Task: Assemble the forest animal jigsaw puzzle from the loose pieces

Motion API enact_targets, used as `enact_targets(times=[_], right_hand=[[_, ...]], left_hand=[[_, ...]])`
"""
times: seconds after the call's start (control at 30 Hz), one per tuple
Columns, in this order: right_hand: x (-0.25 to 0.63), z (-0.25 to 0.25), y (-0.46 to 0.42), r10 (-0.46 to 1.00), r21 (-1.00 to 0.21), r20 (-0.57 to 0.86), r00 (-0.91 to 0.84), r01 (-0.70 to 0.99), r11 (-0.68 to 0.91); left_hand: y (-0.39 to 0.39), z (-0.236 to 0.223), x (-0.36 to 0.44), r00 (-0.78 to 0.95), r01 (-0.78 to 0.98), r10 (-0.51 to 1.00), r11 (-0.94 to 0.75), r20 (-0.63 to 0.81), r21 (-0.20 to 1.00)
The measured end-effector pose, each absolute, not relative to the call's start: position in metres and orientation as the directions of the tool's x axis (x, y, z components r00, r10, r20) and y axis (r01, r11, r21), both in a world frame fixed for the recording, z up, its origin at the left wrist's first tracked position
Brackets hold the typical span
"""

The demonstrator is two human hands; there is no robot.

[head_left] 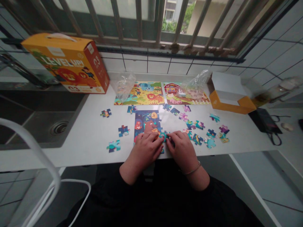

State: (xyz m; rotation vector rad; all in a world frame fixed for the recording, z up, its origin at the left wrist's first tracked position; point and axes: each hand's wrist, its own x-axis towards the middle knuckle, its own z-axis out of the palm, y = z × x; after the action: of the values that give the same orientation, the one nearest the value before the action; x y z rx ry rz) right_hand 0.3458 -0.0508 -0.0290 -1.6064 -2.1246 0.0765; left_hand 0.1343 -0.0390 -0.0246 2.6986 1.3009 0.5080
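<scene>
A teal jigsaw piece (163,136) sat at the lower right edge of a partly assembled puzzle (143,121) on a white counter (78,154). The left hand (145,149) and right hand (181,148) curved over it, fingertips pressed inward, pinching it between them. Loose puzzle pieces (197,139) lay scattered to the right.

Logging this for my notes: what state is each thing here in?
Left hand: fingertips on the teal puzzle piece
Right hand: fingertips on the teal puzzle piece
Dark blue puzzle: partly assembled
Loose puzzle pieces: scattered
Lion puzzle: looks complete
LEVEL UP! box: closed
Orange box at right: open
</scene>
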Motion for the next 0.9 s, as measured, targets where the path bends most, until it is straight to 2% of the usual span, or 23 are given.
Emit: enact_targets(times=[0.3, 0.57, 0.9], right_hand=[[0.369, -0.031, -0.057, 0.912, -0.378, 0.376, -0.166, 0.871, 0.314], [0.411, -0.028, -0.078, 0.901, -0.338, 0.292, -0.321, 0.846, 0.412], [0.428, -0.027, -0.077, 0.887, -0.387, 0.257, -0.384, 0.800, 0.459]], left_hand=[[-0.039, -0.024, 0.135, 0.570, 0.743, 0.773, -0.630, 0.279, 0.225], [-0.038, -0.025, 0.135, 0.576, 0.744, 0.770, -0.633, 0.273, 0.216], [-0.037, -0.025, 0.136, 0.578, 0.742, 0.763, -0.639, 0.289, 0.204]])
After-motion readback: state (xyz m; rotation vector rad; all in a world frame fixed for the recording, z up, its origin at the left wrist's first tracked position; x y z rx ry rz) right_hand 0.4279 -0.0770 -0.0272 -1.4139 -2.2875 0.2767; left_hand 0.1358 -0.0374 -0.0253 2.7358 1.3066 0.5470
